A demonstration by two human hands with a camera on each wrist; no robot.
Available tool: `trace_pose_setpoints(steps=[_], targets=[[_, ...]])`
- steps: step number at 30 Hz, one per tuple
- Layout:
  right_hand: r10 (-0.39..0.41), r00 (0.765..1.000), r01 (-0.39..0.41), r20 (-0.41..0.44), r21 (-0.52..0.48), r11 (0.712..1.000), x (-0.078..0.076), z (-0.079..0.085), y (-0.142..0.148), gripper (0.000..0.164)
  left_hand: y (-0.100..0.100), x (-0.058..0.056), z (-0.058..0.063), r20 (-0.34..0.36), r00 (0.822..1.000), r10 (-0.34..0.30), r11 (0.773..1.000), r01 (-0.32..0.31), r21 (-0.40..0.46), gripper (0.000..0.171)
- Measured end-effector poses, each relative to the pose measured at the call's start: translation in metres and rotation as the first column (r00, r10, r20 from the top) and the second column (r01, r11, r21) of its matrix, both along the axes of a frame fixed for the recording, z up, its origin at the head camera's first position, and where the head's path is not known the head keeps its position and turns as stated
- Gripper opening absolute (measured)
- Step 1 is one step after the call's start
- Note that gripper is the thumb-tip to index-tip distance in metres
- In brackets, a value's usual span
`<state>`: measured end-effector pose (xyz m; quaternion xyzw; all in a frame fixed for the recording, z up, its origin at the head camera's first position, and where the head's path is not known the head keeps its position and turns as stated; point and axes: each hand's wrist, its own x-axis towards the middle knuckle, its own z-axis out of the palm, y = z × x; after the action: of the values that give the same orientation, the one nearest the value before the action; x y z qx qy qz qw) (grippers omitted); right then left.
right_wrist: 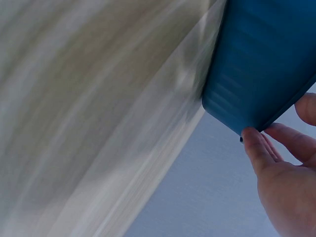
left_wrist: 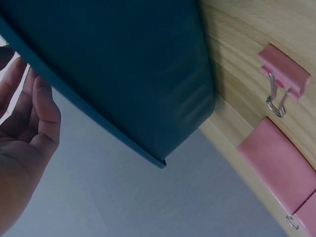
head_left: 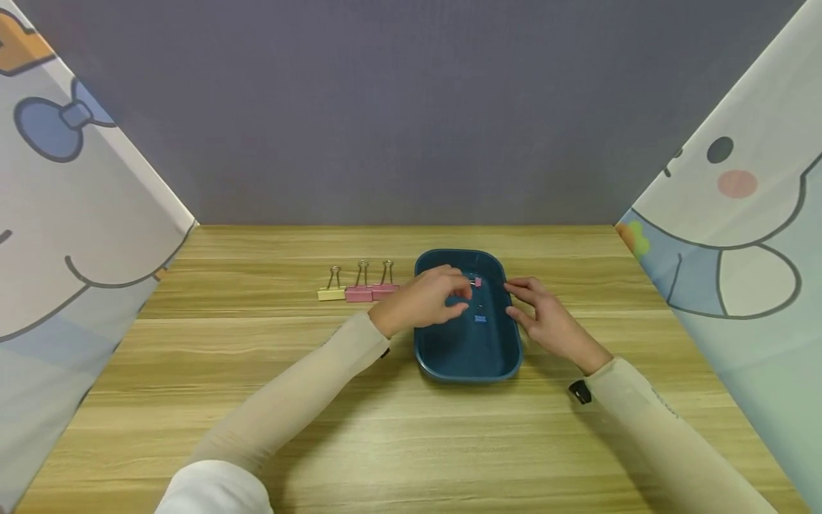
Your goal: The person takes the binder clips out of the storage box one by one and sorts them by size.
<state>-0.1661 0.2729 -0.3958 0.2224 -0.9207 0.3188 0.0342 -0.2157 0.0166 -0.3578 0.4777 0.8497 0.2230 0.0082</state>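
A dark blue tray (head_left: 467, 375) stands on the wooden table, with a small pink binder clip (head_left: 478, 283) and a small blue binder clip (head_left: 480, 319) lying inside. My left hand (head_left: 427, 296) reaches over the tray's left rim. Its fingers are loosely bent, thumb apart from them, and nothing shows between them. Along the outer right side, my right hand (head_left: 546, 318) touches the tray rim with fairly straight fingertips. From the right wrist, those fingertips (right_wrist: 250, 134) show against the tray's edge.
Left of the tray, a yellow binder clip (head_left: 332, 293) and two pink binder clips (head_left: 359, 293) stand in a row, handles pointing back. Another small pink binder clip (left_wrist: 286, 71) lies beside the tray in the left wrist view. A grey wall (head_left: 398, 114) borders the table's back edge.
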Motion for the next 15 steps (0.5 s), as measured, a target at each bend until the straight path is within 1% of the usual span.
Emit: trace_pose_setpoints(steps=[5,8,11,15], targets=[[0.005,0.999,-0.005,-0.036,-0.008,1.0,-0.001,-0.002,0.002,0.043,0.007,-0.001,-0.002,0.022,1.0,0.007,0.999,-0.006,-0.038,0.012],[0.015,0.998,-0.015,-0.065,-0.007,1.0,-0.002,-0.002,0.002,0.042,0.013,-0.002,-0.005,0.024,1.0,0.007,0.997,-0.005,-0.076,0.013],[0.022,0.996,-0.022,-0.083,-0.007,1.0,-0.002,-0.002,0.002,0.042,0.018,-0.004,-0.008,0.02,1.0,-0.006,0.993,0.008,-0.118,0.011],[0.026,0.995,-0.026,-0.099,-0.004,1.0,-0.003,-0.002,0.002,0.042,0.024,-0.006,-0.012,0.022,1.0,-0.021,0.988,0.025,-0.15,0.011]])
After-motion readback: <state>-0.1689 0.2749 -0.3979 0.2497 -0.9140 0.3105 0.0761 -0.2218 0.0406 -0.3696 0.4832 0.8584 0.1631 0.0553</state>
